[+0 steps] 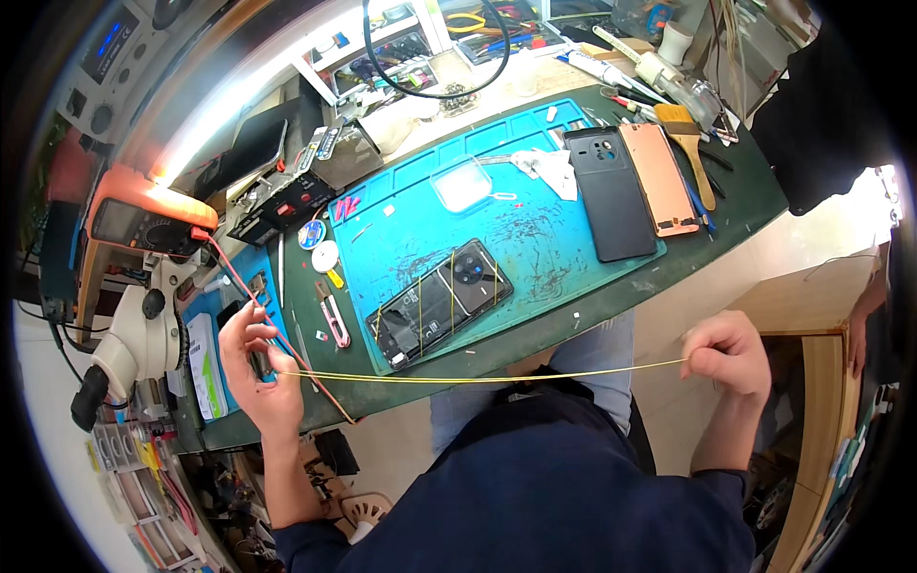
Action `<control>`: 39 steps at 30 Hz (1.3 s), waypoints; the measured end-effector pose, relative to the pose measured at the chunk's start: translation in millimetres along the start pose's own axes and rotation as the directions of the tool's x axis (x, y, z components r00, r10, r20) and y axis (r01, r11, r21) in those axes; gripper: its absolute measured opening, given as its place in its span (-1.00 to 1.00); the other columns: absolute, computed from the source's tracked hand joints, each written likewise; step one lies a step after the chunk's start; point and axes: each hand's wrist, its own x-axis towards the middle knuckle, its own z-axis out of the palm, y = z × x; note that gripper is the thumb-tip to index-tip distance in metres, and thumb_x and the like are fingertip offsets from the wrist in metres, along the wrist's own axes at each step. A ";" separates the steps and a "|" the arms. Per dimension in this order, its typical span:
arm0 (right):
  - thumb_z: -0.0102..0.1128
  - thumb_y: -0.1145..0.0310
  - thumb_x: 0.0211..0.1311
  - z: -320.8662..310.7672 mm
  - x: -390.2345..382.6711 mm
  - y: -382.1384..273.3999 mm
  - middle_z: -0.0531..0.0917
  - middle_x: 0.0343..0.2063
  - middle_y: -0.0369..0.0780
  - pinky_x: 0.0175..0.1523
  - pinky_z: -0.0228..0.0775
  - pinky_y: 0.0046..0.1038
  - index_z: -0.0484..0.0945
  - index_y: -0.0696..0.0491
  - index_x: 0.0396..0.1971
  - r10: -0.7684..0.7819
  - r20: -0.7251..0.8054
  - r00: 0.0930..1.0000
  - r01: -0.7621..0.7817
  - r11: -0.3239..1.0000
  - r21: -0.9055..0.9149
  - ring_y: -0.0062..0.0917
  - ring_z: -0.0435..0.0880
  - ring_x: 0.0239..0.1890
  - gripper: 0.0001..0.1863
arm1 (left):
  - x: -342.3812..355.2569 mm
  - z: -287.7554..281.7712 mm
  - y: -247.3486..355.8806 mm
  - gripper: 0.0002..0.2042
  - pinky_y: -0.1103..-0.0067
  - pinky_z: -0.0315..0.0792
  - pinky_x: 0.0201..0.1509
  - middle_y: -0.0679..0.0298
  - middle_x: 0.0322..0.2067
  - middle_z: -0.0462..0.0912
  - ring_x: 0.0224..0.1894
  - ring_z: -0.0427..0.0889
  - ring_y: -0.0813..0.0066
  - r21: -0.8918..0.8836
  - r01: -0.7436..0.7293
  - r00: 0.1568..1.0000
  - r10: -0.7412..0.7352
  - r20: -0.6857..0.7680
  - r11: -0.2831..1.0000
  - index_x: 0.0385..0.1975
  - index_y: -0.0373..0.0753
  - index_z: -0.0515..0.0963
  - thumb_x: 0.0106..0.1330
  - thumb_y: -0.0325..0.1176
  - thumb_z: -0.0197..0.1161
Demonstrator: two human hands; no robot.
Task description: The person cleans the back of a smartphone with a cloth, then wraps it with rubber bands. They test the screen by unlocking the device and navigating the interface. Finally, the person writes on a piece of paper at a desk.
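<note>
Hands stretch a thin yellow strip [478, 375] taut; left hand [260, 368] pinches one end, right hand [731, 355] the other; its long axis runs left to right, above the lap, just short of the counter [745, 205]; a strapped phone [439, 302] lies beyond, nearer the left hand.

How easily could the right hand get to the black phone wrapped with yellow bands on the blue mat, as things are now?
Probably not freely. The right hand is pinching one end of a thin yellow strip pulled tight to the left hand. Nothing lies between it and the black phone wrapped with yellow bands, but its fingers are occupied.
</note>
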 end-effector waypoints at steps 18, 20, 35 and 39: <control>0.09 0.36 0.47 71.1 60.9 18.6 0.56 -0.57 -0.39 -0.39 0.27 -0.67 0.62 0.18 -0.26 0.127 -0.019 0.992 -0.124 0.984 0.130 -0.80 0.46 -0.51 -0.79 | 12.2 100.4 72.9 -0.24 0.32 0.37 0.27 0.00 0.15 0.46 0.20 0.45 0.04 -0.008 -0.325 0.715 0.252 0.652 0.946 0.28 -0.33 0.34 0.04 -0.30 0.52; 0.10 0.35 0.47 69.5 61.2 20.8 0.56 -0.58 -0.39 -0.40 0.26 -0.68 0.62 0.18 -0.25 0.109 -0.047 0.993 -0.102 0.985 0.136 -0.81 0.45 -0.52 -0.79 | 17.5 103.3 72.6 -0.29 0.34 0.41 0.23 0.00 0.13 0.47 0.17 0.48 0.06 0.026 -0.406 0.676 0.281 0.681 0.913 0.24 -0.35 0.37 0.06 -0.29 0.50; 0.08 0.43 0.43 52.4 100.4 3.4 0.58 -0.54 -0.37 -0.34 0.33 -0.68 0.61 0.21 -0.21 -0.201 -0.290 0.936 0.116 0.951 -0.287 -0.80 0.51 -0.45 -0.82 | 84.0 101.7 57.1 -0.72 0.51 0.49 -0.09 0.09 -0.25 0.68 -0.22 0.68 0.32 -0.016 -0.003 0.672 0.014 0.741 1.000 0.02 -0.35 0.54 0.40 -0.34 0.19; 0.09 0.44 0.42 51.9 120.0 -3.6 0.60 -0.51 -0.33 -0.32 0.36 -0.66 0.62 0.25 -0.23 -0.239 -0.273 0.932 0.126 0.919 -0.375 -0.77 0.55 -0.41 -0.81 | 99.8 105.3 38.4 -0.66 0.51 0.47 -0.12 0.07 -0.28 0.65 -0.28 0.60 0.33 -0.105 0.023 0.635 0.067 0.770 0.994 0.00 -0.34 0.50 0.35 -0.25 0.30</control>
